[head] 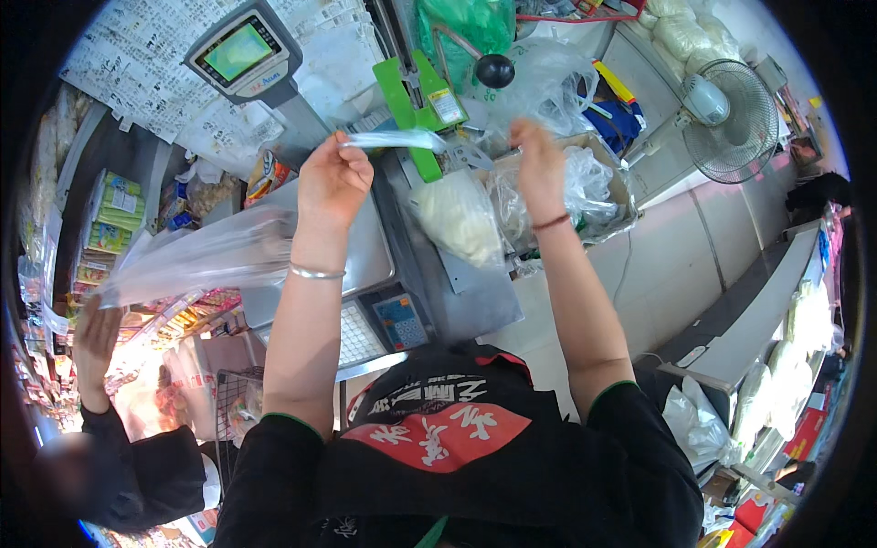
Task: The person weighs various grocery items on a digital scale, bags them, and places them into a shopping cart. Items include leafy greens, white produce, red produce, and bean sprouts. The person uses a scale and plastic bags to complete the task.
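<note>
My left hand, wearing a silver bangle, pinches a twisted strip of clear plastic. The strip stretches right, across the green bag-neck sealer with its black-knobbed lever. Below the sealer lies a clear plastic bag of pale contents. My right hand is raised over a box of crumpled plastic bags; it is blurred, its fingers look curled, and whether it holds anything is unclear. Left of my left forearm, a long clear plastic bag trails from another person's hand over the scale's metal pan.
The scale's display stands at upper left, its keypad nearer me. A carton holds loose plastic bags. At right is a standing fan. A person in black stands at left by a wire trolley. Packaged goods fill the left shelves.
</note>
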Motion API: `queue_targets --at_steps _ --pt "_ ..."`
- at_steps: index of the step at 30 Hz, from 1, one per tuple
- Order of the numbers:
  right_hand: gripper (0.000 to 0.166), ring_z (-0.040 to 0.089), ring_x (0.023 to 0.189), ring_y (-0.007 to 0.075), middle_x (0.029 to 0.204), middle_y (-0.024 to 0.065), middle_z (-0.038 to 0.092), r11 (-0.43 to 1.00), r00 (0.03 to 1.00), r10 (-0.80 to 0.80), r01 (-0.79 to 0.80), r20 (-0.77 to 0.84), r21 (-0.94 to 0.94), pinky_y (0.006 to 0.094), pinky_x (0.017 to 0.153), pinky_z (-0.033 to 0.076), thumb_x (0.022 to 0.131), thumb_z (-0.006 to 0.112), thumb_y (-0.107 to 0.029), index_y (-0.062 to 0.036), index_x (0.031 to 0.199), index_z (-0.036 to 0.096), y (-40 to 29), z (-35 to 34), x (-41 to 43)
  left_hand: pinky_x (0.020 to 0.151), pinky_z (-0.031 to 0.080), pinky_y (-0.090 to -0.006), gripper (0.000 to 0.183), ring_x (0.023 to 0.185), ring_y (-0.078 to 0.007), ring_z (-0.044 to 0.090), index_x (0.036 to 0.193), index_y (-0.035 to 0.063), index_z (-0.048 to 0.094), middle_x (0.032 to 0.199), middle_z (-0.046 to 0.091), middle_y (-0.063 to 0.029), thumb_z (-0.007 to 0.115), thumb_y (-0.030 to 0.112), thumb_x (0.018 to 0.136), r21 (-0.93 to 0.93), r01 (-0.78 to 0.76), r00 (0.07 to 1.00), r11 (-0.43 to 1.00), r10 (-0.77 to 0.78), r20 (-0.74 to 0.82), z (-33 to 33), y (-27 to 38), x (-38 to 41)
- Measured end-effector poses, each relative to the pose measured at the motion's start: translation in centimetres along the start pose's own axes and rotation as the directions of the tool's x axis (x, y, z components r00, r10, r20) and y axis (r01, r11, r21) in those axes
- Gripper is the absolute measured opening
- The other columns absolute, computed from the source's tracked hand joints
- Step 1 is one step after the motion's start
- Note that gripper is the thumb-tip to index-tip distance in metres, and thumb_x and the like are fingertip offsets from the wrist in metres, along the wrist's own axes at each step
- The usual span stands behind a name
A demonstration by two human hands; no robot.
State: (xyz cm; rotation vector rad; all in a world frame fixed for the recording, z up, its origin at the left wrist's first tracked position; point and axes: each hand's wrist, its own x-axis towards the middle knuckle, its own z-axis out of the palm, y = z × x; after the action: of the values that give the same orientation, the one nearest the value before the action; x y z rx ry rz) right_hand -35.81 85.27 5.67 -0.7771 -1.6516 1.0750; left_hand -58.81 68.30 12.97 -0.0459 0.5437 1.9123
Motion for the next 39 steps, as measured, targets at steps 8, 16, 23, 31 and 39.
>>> queue_targets --at_steps 8,16,23,31,39 --pt "0.042 0.055 0.061 0.0155 0.062 0.0124 0.056 0.853 0.94 -0.243 0.324 0.239 -0.409 0.0308 0.059 0.044 0.092 0.056 -0.039 0.0017 0.084 0.066 -13.6 1.2 6.9 0.06 0.045 -0.0264 0.014 0.067 -0.0121 0.053 0.093 0.0052 0.058 0.077 0.055 -0.0006 0.051 0.017 0.095 0.158 -0.046 0.999 0.986 0.042 0.029 -1.5 -0.6 -0.2" --pt "0.012 0.059 0.082 0.0174 0.097 0.0128 0.064 0.994 0.968 -0.004 0.031 0.251 -0.105 0.0281 0.066 0.045 0.088 0.064 -0.009 0.0008 0.08 0.062 -0.4 -6.5 -15.2 0.073 0.05 -0.0269 0.02 0.087 -0.0164 0.064 0.103 0.0061 0.06 0.106 0.065 -0.0114 0.051 0.023 0.097 0.686 0.084 0.991 0.723 -0.133 0.019 -1.1 -0.1 -6.7" --pt "0.027 0.059 0.105 0.0183 0.13 0.0119 0.051 0.933 0.987 0.036 -0.09 0.158 0.349 0.0284 0.08 0.05 0.097 0.054 -0.02 -0.0023 0.116 0.06 -6.1 -7.9 -10.6 0.092 0.048 -0.032 0.028 0.11 -0.02 0.058 0.122 0.0034 0.051 0.127 0.057 -0.0119 0.052 0.01 0.095 0.848 -0.459 0.881 0.266 0.015 0.472 6.3 -5.5 -3.7" --pt "0.028 0.06 0.099 0.0163 0.115 0.0086 0.06 0.9 0.927 0.342 -0.37 0.151 0.233 0.028 0.081 0.05 0.097 0.054 -0.018 0.0016 0.116 0.059 1.4 -8.2 -10.8 0.087 0.046 -0.0338 0.023 0.102 -0.0213 0.056 0.109 0.0031 0.051 0.109 0.053 -0.0125 0.059 0.007 0.088 0.506 -0.837 0.496 -0.209 0.101 0.863 6.0 -15.8 2.5" --pt "0.071 0.034 0.135 0.0321 0.148 0.0115 0.035 0.325 0.58 0.781 -0.694 0.231 0.642 0.0533 0.109 0.027 0.096 0.034 -0.057 -0.0081 0.147 0.027 5.9 -13.8 -13.8 0.094 0.044 -0.0344 0.022 0.109 -0.0202 0.056 0.112 0.0038 0.052 0.117 0.059 -0.0089 0.056 0.008 0.091 0.529 -0.486 0.786 0.696 0.083 0.613 6.5 -9.6 -10.3"
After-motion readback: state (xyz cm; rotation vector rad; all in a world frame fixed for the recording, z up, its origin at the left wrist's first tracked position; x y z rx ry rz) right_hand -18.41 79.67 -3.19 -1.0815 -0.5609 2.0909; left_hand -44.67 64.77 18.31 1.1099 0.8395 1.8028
